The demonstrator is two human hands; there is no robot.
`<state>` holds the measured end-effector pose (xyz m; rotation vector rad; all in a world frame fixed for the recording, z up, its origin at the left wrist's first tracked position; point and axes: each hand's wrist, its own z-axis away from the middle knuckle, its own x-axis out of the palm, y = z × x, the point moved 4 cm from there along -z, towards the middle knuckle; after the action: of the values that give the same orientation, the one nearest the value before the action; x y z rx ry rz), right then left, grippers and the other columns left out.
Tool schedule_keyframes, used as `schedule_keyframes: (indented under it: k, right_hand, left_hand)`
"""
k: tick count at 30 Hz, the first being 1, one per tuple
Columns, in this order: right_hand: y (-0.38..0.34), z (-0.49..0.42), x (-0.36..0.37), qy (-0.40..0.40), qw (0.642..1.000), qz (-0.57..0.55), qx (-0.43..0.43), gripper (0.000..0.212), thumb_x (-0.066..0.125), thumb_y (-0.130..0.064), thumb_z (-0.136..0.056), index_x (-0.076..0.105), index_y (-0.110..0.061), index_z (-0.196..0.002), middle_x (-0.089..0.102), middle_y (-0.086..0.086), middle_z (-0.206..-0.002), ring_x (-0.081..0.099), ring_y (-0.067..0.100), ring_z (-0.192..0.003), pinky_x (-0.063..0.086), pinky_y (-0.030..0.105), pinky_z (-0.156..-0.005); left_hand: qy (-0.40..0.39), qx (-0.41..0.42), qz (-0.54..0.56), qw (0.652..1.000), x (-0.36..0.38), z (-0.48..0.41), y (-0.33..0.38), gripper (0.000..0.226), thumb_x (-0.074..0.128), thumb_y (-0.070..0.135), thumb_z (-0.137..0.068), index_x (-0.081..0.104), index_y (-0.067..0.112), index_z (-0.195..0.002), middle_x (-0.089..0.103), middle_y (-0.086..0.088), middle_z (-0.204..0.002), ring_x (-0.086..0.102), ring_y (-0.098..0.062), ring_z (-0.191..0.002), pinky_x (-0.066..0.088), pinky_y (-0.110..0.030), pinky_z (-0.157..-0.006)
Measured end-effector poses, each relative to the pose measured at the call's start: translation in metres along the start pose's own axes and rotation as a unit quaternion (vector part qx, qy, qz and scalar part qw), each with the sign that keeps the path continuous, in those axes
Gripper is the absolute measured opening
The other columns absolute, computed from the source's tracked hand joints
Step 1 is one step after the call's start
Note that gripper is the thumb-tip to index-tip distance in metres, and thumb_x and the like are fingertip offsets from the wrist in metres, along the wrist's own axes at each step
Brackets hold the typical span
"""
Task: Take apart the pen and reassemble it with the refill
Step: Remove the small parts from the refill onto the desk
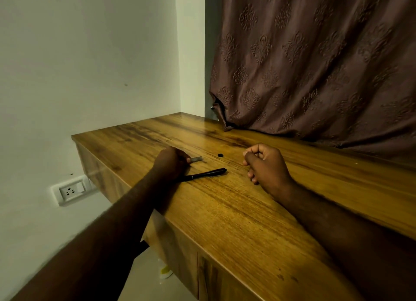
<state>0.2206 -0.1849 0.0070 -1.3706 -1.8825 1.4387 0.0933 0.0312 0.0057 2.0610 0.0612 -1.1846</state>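
Left hand [171,163] reaches out palm down, fingertips closed in what looks like a pinch on the near end of a small grey piece [197,158], low at the counter [236,210]; can't tell if the piece rests on the wood or is just lifted. Right hand [266,165] sits on the counter as a curled fist, nothing visible in it. The black pen [206,174] lies flat between the hands, just in front of the left one, its near end running under the left wrist. A tiny black bit [220,155] sits apart, beyond the pen and near the grey piece. No refill clearly visible. Likely step: handling a loose part, with the pen partly stripped. To do it well, grip the grey piece firmly at the sides, since it is small and probably slick. Bring the right hand in to steady the pen so it doesn't roll. Keep the black bit in sight, because it would be easy to knock away or lose on the dark grain. The counter is glossy wood with strong grain, and cabinet fronts show below its edge. A brown patterned curtain [315,64] drapes onto its far side. A white wall [90,64] with a socket [72,190] is on the left, with pale floor [148,278] below. The light is dim.
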Motion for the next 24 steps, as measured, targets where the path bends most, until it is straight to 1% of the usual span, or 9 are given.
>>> schedule_keyframes:
  k: [6,9,11,12,14,16,17,19,24]
  right_hand:
    - [0.014,-0.014,-0.041,0.07,0.997,0.009,0.015,0.012,0.057,-0.008,-0.089,0.06,-0.013,-0.078,0.066,0.008,-0.074,0.051,0.012,-0.042,0.04,0.024,-0.04]
    - [0.022,-0.018,-0.049,0.06,0.997,-0.027,0.05,0.01,0.057,-0.005,-0.089,0.059,-0.01,-0.08,0.068,0.013,-0.078,0.051,0.012,-0.04,0.038,0.022,-0.038]
    - [0.023,-0.017,-0.045,0.04,0.998,-0.015,0.049,0.008,0.058,-0.003,-0.088,0.059,-0.008,-0.081,0.068,0.015,-0.078,0.052,0.012,-0.04,0.038,0.022,-0.037]
    - [0.021,-0.016,-0.043,0.034,0.999,0.01,0.032,0.008,0.06,-0.003,-0.086,0.061,-0.009,-0.081,0.068,0.014,-0.076,0.052,0.012,-0.041,0.039,0.022,-0.038]
    - [0.012,-0.01,-0.037,0.018,0.988,0.146,-0.052,0.004,0.064,-0.008,-0.083,0.065,-0.012,-0.081,0.067,0.006,-0.072,0.055,0.01,-0.05,0.042,0.022,-0.049]
    - [0.001,0.001,-0.029,-0.011,0.935,0.319,-0.152,0.005,0.066,-0.019,-0.082,0.069,-0.019,-0.085,0.069,-0.003,-0.077,0.059,0.01,-0.064,0.043,0.024,-0.059]
    - [-0.002,0.006,-0.026,-0.024,0.911,0.367,-0.187,0.007,0.065,-0.022,-0.083,0.069,-0.021,-0.088,0.071,-0.004,-0.082,0.06,0.013,-0.069,0.043,0.025,-0.061]
    - [-0.006,0.011,-0.024,-0.033,0.893,0.394,-0.215,0.01,0.065,-0.025,-0.083,0.07,-0.021,-0.091,0.073,-0.002,-0.087,0.063,0.017,-0.076,0.043,0.026,-0.062]
    - [-0.003,0.012,-0.026,-0.03,0.892,0.404,-0.201,0.012,0.068,-0.026,-0.081,0.074,-0.022,-0.09,0.074,-0.002,-0.087,0.067,0.018,-0.079,0.047,0.026,-0.063]
  left_hand:
    - [0.001,0.01,0.011,1.0,0.001,-0.003,-0.004,0.019,0.066,0.022,-0.087,0.074,0.013,-0.101,0.074,-0.011,-0.096,0.068,-0.024,-0.088,0.055,-0.037,-0.083]
    - [-0.008,0.021,0.012,1.0,0.001,-0.004,-0.006,0.02,0.064,0.023,-0.088,0.074,0.012,-0.102,0.074,-0.01,-0.095,0.068,-0.023,-0.087,0.055,-0.036,-0.081]
    - [-0.008,0.019,0.019,1.0,0.001,-0.005,-0.007,0.019,0.065,0.022,-0.088,0.074,0.012,-0.101,0.074,-0.009,-0.094,0.068,-0.022,-0.086,0.055,-0.035,-0.08]
    - [-0.008,0.017,0.025,1.0,0.001,-0.005,-0.008,0.018,0.065,0.022,-0.088,0.074,0.013,-0.1,0.074,-0.009,-0.093,0.068,-0.021,-0.085,0.054,-0.034,-0.079]
    - [-0.01,0.013,0.035,0.999,0.002,-0.006,-0.01,0.017,0.065,0.022,-0.087,0.074,0.013,-0.099,0.074,-0.008,-0.091,0.068,-0.02,-0.083,0.052,-0.031,-0.075]
    - [-0.006,0.007,0.038,0.999,0.002,-0.006,-0.01,0.017,0.066,0.022,-0.087,0.074,0.013,-0.099,0.074,-0.007,-0.092,0.067,-0.019,-0.083,0.051,-0.029,-0.074]
    - [-0.004,0.004,0.038,0.999,0.002,-0.006,-0.01,0.017,0.066,0.022,-0.087,0.074,0.013,-0.1,0.073,-0.007,-0.092,0.067,-0.018,-0.083,0.05,-0.028,-0.072]
    - [0.001,0.002,0.035,0.999,0.002,-0.006,-0.009,0.017,0.066,0.022,-0.087,0.075,0.013,-0.099,0.073,-0.008,-0.092,0.066,-0.019,-0.083,0.048,-0.026,-0.071]
    - [0.01,-0.01,0.041,0.999,0.001,-0.006,-0.009,0.016,0.068,0.021,-0.086,0.075,0.013,-0.097,0.074,-0.008,-0.092,0.067,-0.02,-0.085,0.049,-0.026,-0.071]
